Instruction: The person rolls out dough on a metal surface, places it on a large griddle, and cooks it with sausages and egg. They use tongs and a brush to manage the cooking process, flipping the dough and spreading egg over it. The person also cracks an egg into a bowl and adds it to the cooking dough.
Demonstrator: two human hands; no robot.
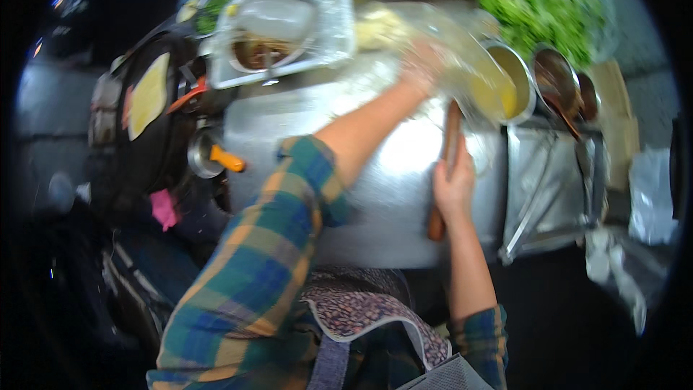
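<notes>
My right hand (pixel 456 179) is closed around a wooden rolling pin (pixel 451 135), held upright in the view over the right part of the metal work surface (pixel 379 216). My left hand (pixel 425 65) reaches to the far side, blurred, at a clear plastic sheet or bag (pixel 460 59); whether its fingers grip the plastic cannot be told. Pale yellow dough-like pieces (pixel 381 27) lie under plastic just left of that hand. White flour-like powder (pixel 368 78) is spread below them. At the left, a flat pale flatbread (pixel 150 96) lies on a dark round griddle (pixel 173 65).
A plastic-wrapped tray (pixel 335 27) holds a bowl at the back left. A metal pot with yellow liquid (pixel 522 84), a pot of brown sauce (pixel 557 76) and bagged lettuce (pixel 541 16) stand back right. An orange-handled metal cup (pixel 203 151) is left; a metal tray (pixel 547 195) is right.
</notes>
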